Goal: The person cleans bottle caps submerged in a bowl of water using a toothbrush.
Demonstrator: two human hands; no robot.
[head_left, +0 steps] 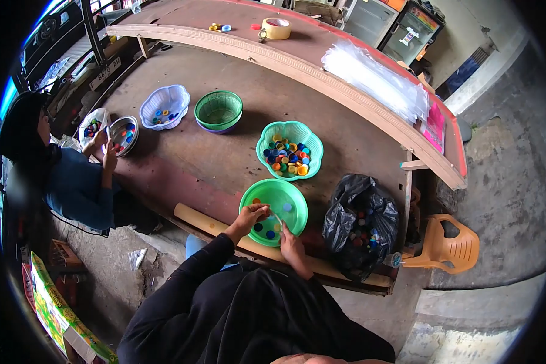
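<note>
Head view: reaching over a green basin on the bench, bunching the fingers of the left hand close together at the tips, not showing whether holding anything; closing the fingers of the right hand on a thin pale object, angling it leftward. Working above several loose caps lying in the basin, facing a teal basket of more caps just beyond, having a black bag slumping near the right.

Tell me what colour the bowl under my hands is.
The bowl is bright green, seen best in the head view.
</note>
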